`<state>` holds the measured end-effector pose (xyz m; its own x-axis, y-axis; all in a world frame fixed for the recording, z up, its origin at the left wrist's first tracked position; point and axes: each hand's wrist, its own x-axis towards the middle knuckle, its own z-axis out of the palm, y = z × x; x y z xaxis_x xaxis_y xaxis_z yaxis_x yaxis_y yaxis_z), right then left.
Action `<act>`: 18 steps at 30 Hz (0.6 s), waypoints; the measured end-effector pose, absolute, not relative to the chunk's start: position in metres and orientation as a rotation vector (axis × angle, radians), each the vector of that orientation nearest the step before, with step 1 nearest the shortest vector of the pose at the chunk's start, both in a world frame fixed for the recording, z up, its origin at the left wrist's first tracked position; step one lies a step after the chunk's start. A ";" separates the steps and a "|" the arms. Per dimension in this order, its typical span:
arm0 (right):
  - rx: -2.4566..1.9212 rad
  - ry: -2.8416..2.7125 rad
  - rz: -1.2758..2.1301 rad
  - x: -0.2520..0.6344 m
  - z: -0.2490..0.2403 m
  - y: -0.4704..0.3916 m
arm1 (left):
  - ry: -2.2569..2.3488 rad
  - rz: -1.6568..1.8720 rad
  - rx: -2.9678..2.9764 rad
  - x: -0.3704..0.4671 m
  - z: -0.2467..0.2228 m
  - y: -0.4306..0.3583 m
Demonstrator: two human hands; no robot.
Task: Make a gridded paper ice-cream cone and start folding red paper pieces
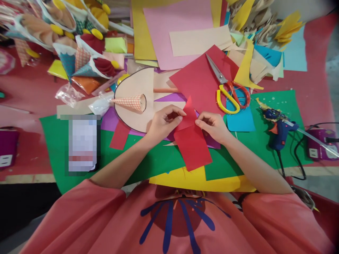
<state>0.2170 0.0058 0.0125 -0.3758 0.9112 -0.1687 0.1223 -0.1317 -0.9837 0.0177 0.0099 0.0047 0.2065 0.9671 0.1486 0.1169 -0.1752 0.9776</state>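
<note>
A small red paper piece [188, 115] with a pointed top is pinched between my hands. My left hand [169, 121] grips its left edge between thumb and fingertips. On its right side, my right hand [212, 126] holds the edge in a closed pinch. Just below lies a red paper rectangle [194, 148] on the green sheet. To the left, a beige half-round paper shape [134, 81] with a dark outline carries a small checked cone [131, 102]. Scissors [224, 84] with yellow and red handles rest on a large red sheet [193, 76].
A blue glue gun [279, 132] with its cable lies at the right, near a purple socket box [321, 143]. A blurred phone [82, 144] is at the left. Wrapped paper cones [79, 53] crowd the upper left; paper scraps [265, 31] pile at the upper right.
</note>
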 end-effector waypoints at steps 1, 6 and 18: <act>-1.179 -1.500 1.585 0.217 0.012 0.006 | 1.078 1.103 1.505 0.018 0.005 0.010; -1.140 -1.527 1.586 0.218 0.013 0.008 | 1.021 1.140 1.507 0.017 0.004 0.011; -1.122 -1.498 1.656 0.219 0.013 0.007 | 0.950 1.108 1.622 0.012 0.000 0.012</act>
<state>0.2189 0.0073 0.0134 -0.4376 0.8817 -0.1763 0.0871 -0.1535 -0.9843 0.0120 0.0122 -0.0002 0.2956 0.9253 0.2377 0.0934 -0.2756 0.9567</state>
